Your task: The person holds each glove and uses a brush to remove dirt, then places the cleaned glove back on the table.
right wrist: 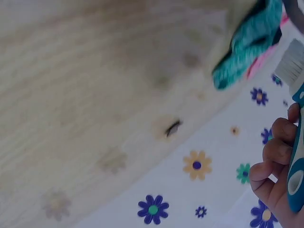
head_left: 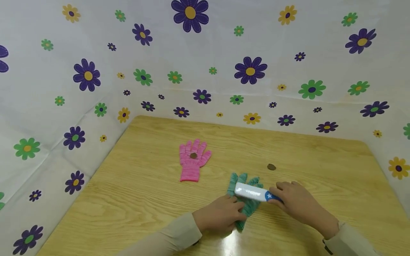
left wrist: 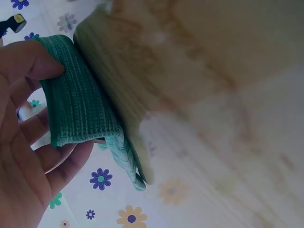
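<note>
A green knitted glove [head_left: 251,206] lies on the table with its fingers pointing away from me. My left hand [head_left: 221,215] holds it by the cuff; the left wrist view shows the thumb on the ribbed cuff [left wrist: 78,95] and fingers beneath. In my right hand [head_left: 299,202] is a brush with a white head [head_left: 251,192] and a blue handle. Its head lies across the glove's fingers in the head view, hiding part of them. Pale bristles [right wrist: 290,64] show in the right wrist view, where my fingers [right wrist: 278,147] curl round the handle.
Farther left lies a pink knitted glove [head_left: 190,172] with a small brown oval piece [head_left: 193,155] on it. Another brown oval piece [head_left: 271,166] rests on the wooden table [head_left: 134,185] beyond my right hand. Flower-patterned white sheeting [head_left: 217,53] stands behind and beside the table.
</note>
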{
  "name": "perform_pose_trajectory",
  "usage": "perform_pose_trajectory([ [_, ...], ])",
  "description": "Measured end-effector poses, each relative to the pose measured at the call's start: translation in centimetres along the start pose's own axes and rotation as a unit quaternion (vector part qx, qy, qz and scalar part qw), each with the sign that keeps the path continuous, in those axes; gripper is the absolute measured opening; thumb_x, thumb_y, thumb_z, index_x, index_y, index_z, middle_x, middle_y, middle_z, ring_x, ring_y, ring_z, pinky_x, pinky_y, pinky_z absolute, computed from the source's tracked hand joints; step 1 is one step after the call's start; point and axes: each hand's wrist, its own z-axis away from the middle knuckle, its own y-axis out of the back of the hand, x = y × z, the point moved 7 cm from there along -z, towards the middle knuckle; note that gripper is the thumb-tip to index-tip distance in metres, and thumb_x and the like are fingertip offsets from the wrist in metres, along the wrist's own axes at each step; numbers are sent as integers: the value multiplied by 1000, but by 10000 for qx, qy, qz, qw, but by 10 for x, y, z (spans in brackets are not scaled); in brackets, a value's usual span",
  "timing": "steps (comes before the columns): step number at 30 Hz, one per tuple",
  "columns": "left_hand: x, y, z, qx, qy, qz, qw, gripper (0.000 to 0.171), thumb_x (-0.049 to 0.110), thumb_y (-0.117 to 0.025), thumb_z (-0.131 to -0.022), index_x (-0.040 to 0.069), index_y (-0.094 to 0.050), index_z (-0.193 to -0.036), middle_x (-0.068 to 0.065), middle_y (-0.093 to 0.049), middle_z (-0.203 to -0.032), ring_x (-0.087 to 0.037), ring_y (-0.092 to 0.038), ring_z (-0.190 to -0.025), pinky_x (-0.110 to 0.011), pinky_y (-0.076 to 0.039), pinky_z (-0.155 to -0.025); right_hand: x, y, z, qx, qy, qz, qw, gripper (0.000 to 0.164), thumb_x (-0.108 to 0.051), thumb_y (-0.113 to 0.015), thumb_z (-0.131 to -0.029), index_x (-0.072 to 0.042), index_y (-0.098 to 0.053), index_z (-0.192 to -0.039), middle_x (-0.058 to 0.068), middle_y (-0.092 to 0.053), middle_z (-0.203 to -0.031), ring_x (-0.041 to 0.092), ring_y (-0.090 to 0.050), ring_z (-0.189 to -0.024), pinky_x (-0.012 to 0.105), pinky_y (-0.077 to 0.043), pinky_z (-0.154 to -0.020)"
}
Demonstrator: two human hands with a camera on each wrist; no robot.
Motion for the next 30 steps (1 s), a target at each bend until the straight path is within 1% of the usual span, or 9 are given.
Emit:
perform_pose_trajectory([
  [4, -1, -2, 0, -140, 8, 159, 9998, 16, 29, -63, -85, 34, -66, -100, 12, -55, -87, -5, -45, -72, -17, -33, -62, 0, -11, 1, -311, -37, 255, 9992, 20, -36, -67, -81, -19, -58, -88, -7, -47, -70, 3, -33, -57, 23, -28, -54],
  [8, -2, -2, 1, -46, 17, 88, 9999, 13, 30, -63, -86, 33, -67, -98, 12, -56, -83, -5, -40, -65, -16, -28, -58, 25, -20, 5, -399, -666, -145, 9969, 19, -33, -66, -83, -19, -53, -81, -9, -41, -65, 3, -30, -54, 20, -27, -52],
  [13, -5, -1, 1, 102, 103, -86, 9999, 14, 31, -64, -85, 34, -68, -98, 12, -57, -84, -4, -39, -65, -16, -28, -58, 57, -28, 7, -614, -1828, -1201, 9739, 21, -32, -54, -93, -16, -51, -80, -7, -42, -64, 6, -34, -56, 22, -28, -52],
  [15, -5, -1, 1, 144, 98, -192, 9997, 15, 29, -65, -84, 35, -68, -98, 13, -58, -84, -4, -39, -65, -16, -28, -58, 61, -23, 6, -475, -2041, -1335, 9686, 22, -31, -52, -95, -14, -53, -82, -6, -45, -65, 7, -36, -57, 22, -28, -52],
  [17, -4, 0, 2, 203, 91, -278, 9994, 16, 28, -65, -83, 35, -68, -97, 12, -58, -84, -4, -39, -65, -16, -28, -58, 51, -16, 4, -211, -1735, -1164, 9777, 20, -31, -55, -93, -13, -54, -83, -6, -45, -65, 6, -34, -55, 21, -28, -51],
  [20, -4, 0, 3, 215, 101, -295, 9993, 16, 28, -65, -83, 35, -68, -97, 12, -58, -85, -4, -43, -68, -16, -32, -61, 19, -8, -1, 118, -687, -261, 9972, 18, -33, -62, -87, -16, -55, -85, -8, -44, -68, 4, -33, -56, 21, -28, -53],
  [23, -6, -1, 3, 108, 137, -177, 9997, 14, 29, -65, -84, 34, -69, -97, 12, -58, -86, -4, -47, -73, -17, -35, -64, -10, -12, -2, 346, 313, 556, 9974, 22, -38, -64, -83, -19, -53, -85, -7, -43, -69, 5, -33, -57, 23, -27, -54],
  [26, -6, -1, 3, -15, 156, -51, 9999, 12, 29, -63, -86, 34, -69, -96, 12, -58, -84, -4, -47, -71, -18, -35, -62, -10, -23, 0, 279, 407, 838, 9953, 24, -41, -61, -84, -19, -52, -85, -5, -44, -69, 7, -37, -58, 24, -26, -55],
  [30, -4, -1, 1, -91, 113, 34, 9999, 12, 30, -63, -86, 34, -69, -96, 12, -58, -81, -5, -43, -66, -17, -31, -58, 15, -29, 2, 170, -207, 782, 9966, 24, -41, -60, -84, -18, -52, -83, -5, -42, -65, 8, -37, -55, 25, -25, -53],
])
